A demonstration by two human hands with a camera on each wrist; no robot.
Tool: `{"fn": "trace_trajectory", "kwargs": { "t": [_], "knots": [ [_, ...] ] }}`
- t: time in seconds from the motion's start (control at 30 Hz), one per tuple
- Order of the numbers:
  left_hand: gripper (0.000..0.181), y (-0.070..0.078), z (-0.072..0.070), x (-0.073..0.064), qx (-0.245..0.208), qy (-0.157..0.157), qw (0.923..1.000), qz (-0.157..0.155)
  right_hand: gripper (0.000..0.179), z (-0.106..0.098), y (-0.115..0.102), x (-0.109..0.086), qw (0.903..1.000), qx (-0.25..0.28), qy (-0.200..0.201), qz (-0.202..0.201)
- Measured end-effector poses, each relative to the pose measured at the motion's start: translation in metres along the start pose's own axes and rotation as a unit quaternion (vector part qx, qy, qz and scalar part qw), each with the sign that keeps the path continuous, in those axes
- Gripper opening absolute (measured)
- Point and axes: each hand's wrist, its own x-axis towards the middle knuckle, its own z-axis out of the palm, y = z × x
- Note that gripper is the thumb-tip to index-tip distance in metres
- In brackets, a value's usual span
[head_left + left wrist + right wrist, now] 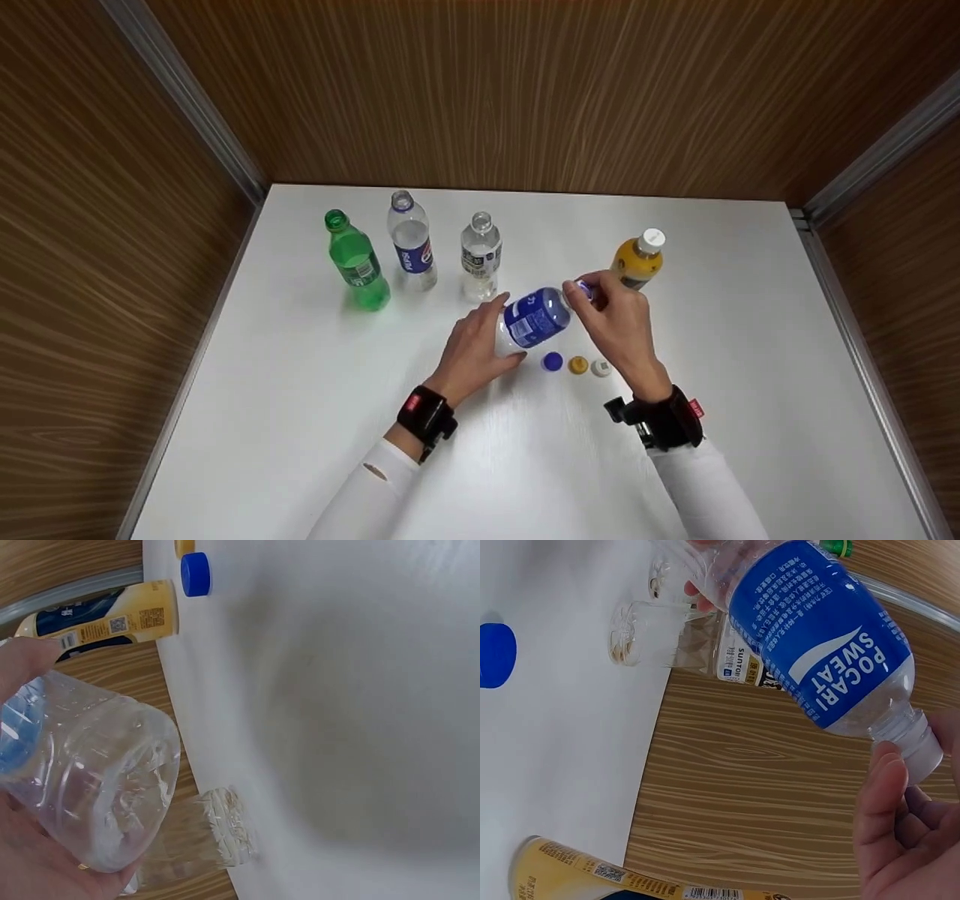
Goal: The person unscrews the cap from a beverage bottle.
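Observation:
A clear bottle with a blue Pocari Sweat label (536, 319) is held tilted above the table, its neck toward the right. My left hand (471, 346) grips it round the lower part, and its clear base (124, 787) faces the left wrist camera. At the neck, my right hand (621, 322) pinches the white cap (924, 756) between thumb and fingers. The cap sits at the bottle mouth. Below the bottle a blue cap (553, 361), a yellow cap (578, 365) and a white cap (601, 367) lie in a row on the table.
Uncapped bottles stand at the back left: a green one (358, 268), a Pepsi one (413, 247) and a clear one (481, 256). Behind my right hand stands a yellow bottle (637, 259) with its white cap on. Wood-grain panels (480, 97) enclose the white table (300, 420).

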Motion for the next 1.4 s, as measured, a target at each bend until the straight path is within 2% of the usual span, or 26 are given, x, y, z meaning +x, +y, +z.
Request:
{"fn": "trace_trajectory", "kwargs": {
  "t": [0.17,0.27,0.53,0.83,0.97,1.1,1.4],
  "knots": [
    [0.099,0.006,0.0,0.004,-0.018,-0.009,0.9994,-0.03,0.023,0.002,-0.004,0.0,0.9999,-0.003,0.008,-0.011],
    [0.1,0.01,0.0,0.006,-0.027,-0.008,0.9989,-0.037,0.023,0.005,-0.006,-0.002,0.9999,-0.004,0.004,-0.015],
    [0.091,0.018,0.001,0.01,-0.035,0.018,0.9991,-0.016,0.024,0.008,-0.013,-0.004,0.9995,-0.018,-0.006,-0.025],
    [0.082,0.015,0.002,0.008,-0.036,0.014,0.9992,-0.006,0.027,0.008,-0.013,-0.004,0.9986,-0.038,-0.023,-0.03],
    [0.08,0.014,0.002,0.009,-0.036,0.003,0.9994,-0.001,0.024,0.008,-0.011,-0.004,0.9978,-0.032,-0.034,-0.047],
    [0.078,0.014,-0.001,0.01,-0.057,-0.018,0.9982,0.004,0.019,0.007,-0.009,-0.005,0.996,-0.024,-0.051,-0.07],
    [0.08,0.014,-0.009,0.011,-0.1,-0.073,0.9922,-0.014,0.014,0.005,-0.007,-0.005,0.9917,-0.025,-0.055,-0.114]
  ]
}}
